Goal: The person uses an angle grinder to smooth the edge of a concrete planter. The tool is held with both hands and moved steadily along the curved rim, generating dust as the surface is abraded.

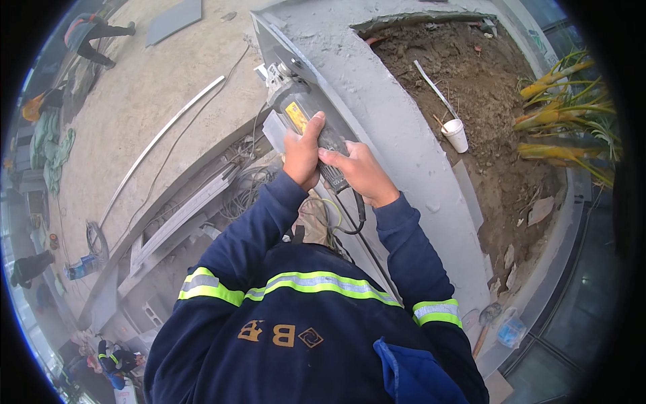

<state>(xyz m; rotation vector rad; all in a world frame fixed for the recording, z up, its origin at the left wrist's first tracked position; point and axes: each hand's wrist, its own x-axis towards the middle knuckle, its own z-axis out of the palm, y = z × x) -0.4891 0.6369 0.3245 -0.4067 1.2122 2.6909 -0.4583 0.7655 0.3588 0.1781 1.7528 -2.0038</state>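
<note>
Both my hands are wrapped around an angle grinder [311,101] with a dark body and a yellow label. My left hand [302,155] grips the middle of its body, thumb pointing forward. Farther back, near the cord end, my right hand [367,174] closes on the handle. The grinder's metal head [280,74] points away from me, close to the edge of an upright grey panel [296,54]. Whether its disc touches the panel I cannot tell. A black power cord [361,210] loops down from the rear of the tool toward my body.
A grey concrete ledge [410,135] runs along my right, bordering a soil bed [501,101] with a white cup [455,136] and a yellow-stemmed plant [555,124]. Coiled cables [247,194] lie below on the left. Another person [94,34] is at the far left.
</note>
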